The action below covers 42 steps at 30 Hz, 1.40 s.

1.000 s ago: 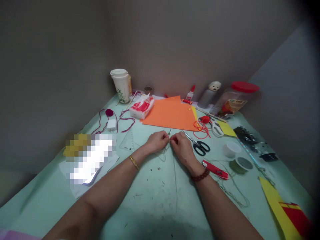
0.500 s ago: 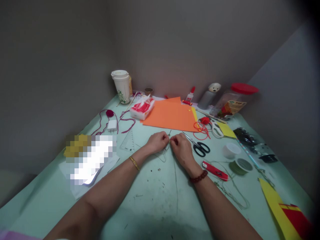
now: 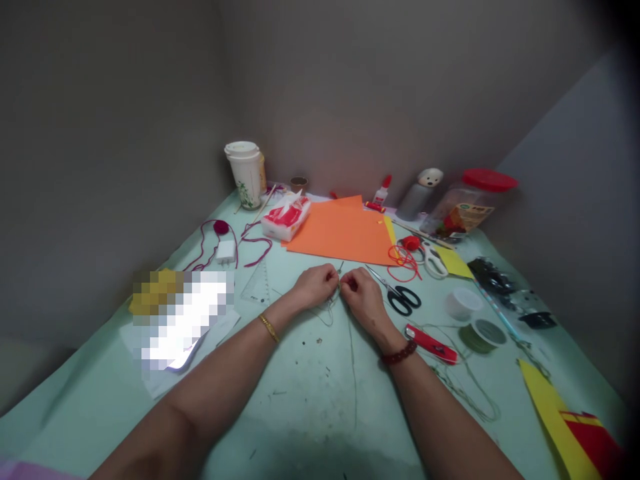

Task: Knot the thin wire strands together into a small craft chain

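L hand [image 3: 315,285] & R hand [image 3: 363,299] at mid desk [image 3: 305,407], far of centre | fingers [image 3: 331,275] narrow, both pinching thin green thread [image 3: 353,373], tips almost touching | thread runs twd near edge | black-handled scissors [image 3: 403,301] just R of my R hand | red box cutter [image 3: 431,345] nr R edge

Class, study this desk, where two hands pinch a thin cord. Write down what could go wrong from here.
The left hand and right hand pinch a thin greenish cord at the fingertips, so it might slip free. The black-handled scissors lie with their blades pointing at the right hand, which risks a nick or snag. Loose cord also trails near the red utility knife.
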Each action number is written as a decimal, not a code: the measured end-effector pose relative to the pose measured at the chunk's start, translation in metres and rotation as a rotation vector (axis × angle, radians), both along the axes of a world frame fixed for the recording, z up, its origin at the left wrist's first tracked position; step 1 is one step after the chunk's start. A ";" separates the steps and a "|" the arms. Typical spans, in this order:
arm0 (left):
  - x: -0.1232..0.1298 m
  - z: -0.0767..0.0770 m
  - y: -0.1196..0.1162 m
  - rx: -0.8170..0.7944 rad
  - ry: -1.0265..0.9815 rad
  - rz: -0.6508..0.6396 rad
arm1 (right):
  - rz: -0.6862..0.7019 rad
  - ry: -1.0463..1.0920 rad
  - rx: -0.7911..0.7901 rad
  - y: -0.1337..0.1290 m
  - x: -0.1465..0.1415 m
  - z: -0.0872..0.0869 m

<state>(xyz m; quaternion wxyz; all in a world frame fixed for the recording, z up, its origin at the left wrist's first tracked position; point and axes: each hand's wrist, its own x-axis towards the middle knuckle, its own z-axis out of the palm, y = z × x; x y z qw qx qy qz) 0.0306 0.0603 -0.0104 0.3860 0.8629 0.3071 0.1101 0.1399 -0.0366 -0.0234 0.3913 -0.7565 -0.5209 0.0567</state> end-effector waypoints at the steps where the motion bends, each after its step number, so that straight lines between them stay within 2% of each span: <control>1: 0.000 0.000 0.000 0.020 -0.006 -0.001 | -0.001 0.006 -0.007 0.000 0.000 0.001; 4: 0.000 -0.002 0.000 0.056 -0.039 0.031 | 0.004 0.023 -0.016 -0.001 0.001 0.002; 7: -0.001 -0.006 0.002 -0.025 -0.074 0.074 | 0.009 0.038 -0.008 -0.003 0.002 0.004; 10: -0.001 -0.008 0.003 -0.088 -0.094 0.057 | 0.007 0.050 -0.008 -0.004 0.004 0.005; 24: -0.001 0.000 -0.002 0.078 0.055 -0.006 | 0.031 -0.022 0.004 -0.003 0.002 -0.002; 32: 0.001 -0.008 -0.004 0.216 0.025 -0.011 | 0.031 0.017 -0.023 -0.003 0.002 0.003; 35: 0.000 -0.008 -0.002 0.157 -0.024 0.026 | 0.041 0.037 -0.006 -0.004 0.003 0.003; 38: -0.001 -0.006 -0.001 0.080 -0.031 0.003 | 0.032 0.036 -0.008 -0.004 0.003 0.003; 42: -0.001 -0.003 -0.002 0.094 0.004 -0.028 | 0.024 0.022 -0.024 -0.004 0.002 0.002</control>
